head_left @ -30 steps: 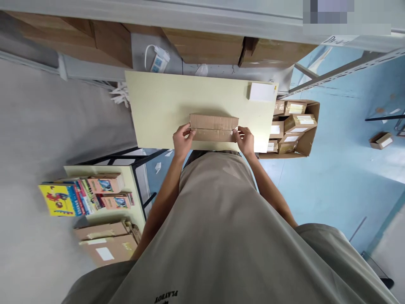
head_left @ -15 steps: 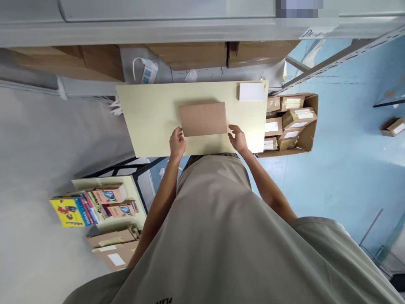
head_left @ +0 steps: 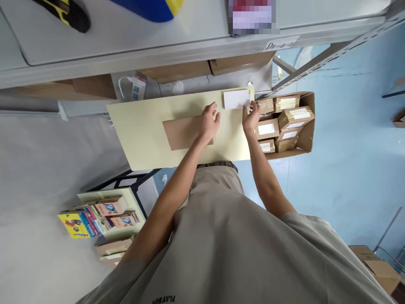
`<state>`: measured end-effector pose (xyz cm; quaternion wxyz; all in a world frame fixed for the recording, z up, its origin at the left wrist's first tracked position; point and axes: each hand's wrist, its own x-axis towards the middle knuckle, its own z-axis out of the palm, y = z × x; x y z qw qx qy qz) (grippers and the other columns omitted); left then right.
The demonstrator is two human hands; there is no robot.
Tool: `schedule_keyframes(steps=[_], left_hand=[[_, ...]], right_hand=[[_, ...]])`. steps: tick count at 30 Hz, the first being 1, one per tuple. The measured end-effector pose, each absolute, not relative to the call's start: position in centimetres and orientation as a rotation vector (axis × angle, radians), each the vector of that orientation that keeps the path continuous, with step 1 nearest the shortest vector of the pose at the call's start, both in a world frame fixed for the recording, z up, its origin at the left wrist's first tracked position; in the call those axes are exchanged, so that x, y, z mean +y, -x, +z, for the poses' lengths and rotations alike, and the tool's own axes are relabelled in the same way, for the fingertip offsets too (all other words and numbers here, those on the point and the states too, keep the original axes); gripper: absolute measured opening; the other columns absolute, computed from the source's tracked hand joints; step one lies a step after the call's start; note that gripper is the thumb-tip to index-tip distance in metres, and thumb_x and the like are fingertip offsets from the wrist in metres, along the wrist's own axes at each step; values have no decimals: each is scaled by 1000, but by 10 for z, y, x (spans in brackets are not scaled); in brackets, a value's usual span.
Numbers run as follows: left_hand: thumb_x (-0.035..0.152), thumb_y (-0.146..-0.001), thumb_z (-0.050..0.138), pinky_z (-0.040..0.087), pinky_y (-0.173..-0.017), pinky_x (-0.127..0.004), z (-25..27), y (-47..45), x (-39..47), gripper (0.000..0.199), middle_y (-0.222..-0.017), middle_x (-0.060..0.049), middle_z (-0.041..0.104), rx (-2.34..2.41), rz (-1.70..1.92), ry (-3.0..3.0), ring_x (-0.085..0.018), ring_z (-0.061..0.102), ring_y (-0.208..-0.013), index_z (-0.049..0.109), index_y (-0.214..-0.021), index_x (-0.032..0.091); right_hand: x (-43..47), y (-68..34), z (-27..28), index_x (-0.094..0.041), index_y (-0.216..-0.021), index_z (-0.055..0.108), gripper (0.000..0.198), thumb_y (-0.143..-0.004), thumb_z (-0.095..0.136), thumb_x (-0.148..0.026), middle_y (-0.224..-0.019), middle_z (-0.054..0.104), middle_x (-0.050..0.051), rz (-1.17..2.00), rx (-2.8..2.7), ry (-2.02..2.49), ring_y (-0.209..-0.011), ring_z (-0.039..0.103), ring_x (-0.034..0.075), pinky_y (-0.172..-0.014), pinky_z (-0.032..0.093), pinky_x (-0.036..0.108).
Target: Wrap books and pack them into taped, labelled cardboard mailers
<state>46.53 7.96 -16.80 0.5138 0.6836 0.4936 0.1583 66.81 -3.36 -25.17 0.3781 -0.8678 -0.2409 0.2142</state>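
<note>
A flat brown cardboard box (head_left: 182,133) lies on the pale yellow tabletop (head_left: 142,145). My left hand (head_left: 210,121) is over the right part of the box, its fingers apart and nothing in them. At the back right corner lies a stack of white labels (head_left: 236,100). My right hand (head_left: 251,118) is at the right end of this stack, fingertips by its near corner. Its thumb and fingers are spread, and I see nothing held between them.
Right of the table, an open carton (head_left: 306,133) holds several small labelled boxes. A grey metal shelf (head_left: 177,46) runs across the back, with a white power strip (head_left: 137,88) below it. Books (head_left: 91,217) stand on a low stand at left.
Both hands have left the cardboard box's sides and moved right and back, the right one to the white labels. The camera view has shifted and tilted.
</note>
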Motion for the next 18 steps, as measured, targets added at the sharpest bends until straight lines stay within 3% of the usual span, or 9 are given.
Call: schedule_keyframes(steps=[6,11,15,18], left_hand=[[38,-102,90,49,-139,-65,-246,-513,88,30,-140,-22,70,1237,272,-1620,-44,71,-148,73,-120,23],[34,-101,88,44,-142,-69,-266,-518,84,23,-136,-20,69,1233,257,-1638,-44,64,-156,73,-117,25],[36,-102,88,45,-142,-63,-258,-517,79,28,-138,-18,70,1275,310,-1643,-42,66,-155,75,-123,24],[42,-104,90,52,-137,-54,-246,-519,81,30,-139,-17,74,1350,366,-1618,-37,75,-143,76,-123,23]], right_hand=[[-28,-669,-257,-19,-160,68,55,-120,49,-51,-158,62,27,621,-593,2289,-151,67,39,-133,54,67],[-30,-667,-265,-19,-160,69,53,-122,45,-47,-152,61,25,643,-601,2321,-148,70,38,-127,60,63],[-30,-664,-271,-25,-154,72,53,-126,39,-55,-142,68,21,474,-660,2297,-129,78,34,-113,68,58],[-27,-666,-268,-24,-141,76,56,-126,37,-62,-135,73,19,461,-583,2319,-115,80,31,-109,70,57]])
